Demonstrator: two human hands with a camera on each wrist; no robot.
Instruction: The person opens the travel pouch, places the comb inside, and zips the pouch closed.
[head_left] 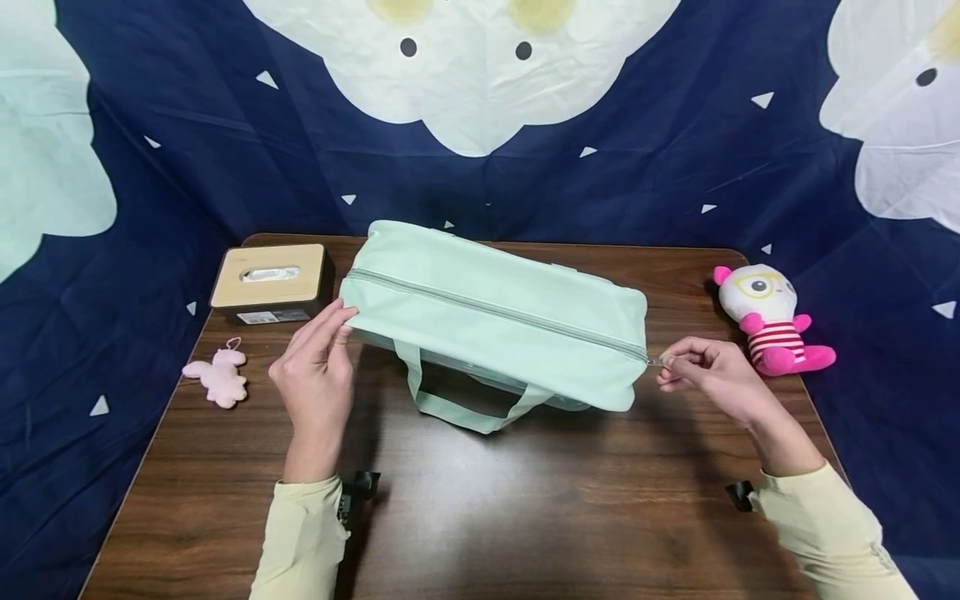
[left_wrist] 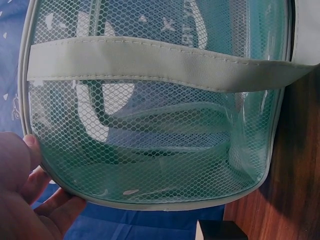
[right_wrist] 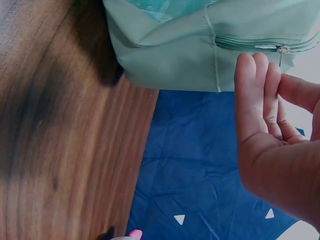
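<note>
A mint-green bag (head_left: 495, 308) stands slantwise on the table, its top zipper (head_left: 495, 310) closed along the length seen in the head view. The left hand (head_left: 318, 362) holds the bag's left end by the corner, thumb at the front edge and fingers round the side. At the opposite end, the right hand (head_left: 708, 372) pinches the zipper pull (right_wrist: 281, 56) between thumb and fingers. A strap handle (head_left: 465, 411) hangs out from the front. Behind it, the left wrist view shows a clear, mesh-patterned front panel (left_wrist: 165, 145).
A tissue box (head_left: 268, 279) with a wooden lid sits at the back left. In front of it lies a pink plush charm (head_left: 221, 377). A plush toy (head_left: 776, 325) with a striped body is at the right edge. Dark blue patterned cloth (head_left: 487, 196) surrounds the wooden table (head_left: 480, 500).
</note>
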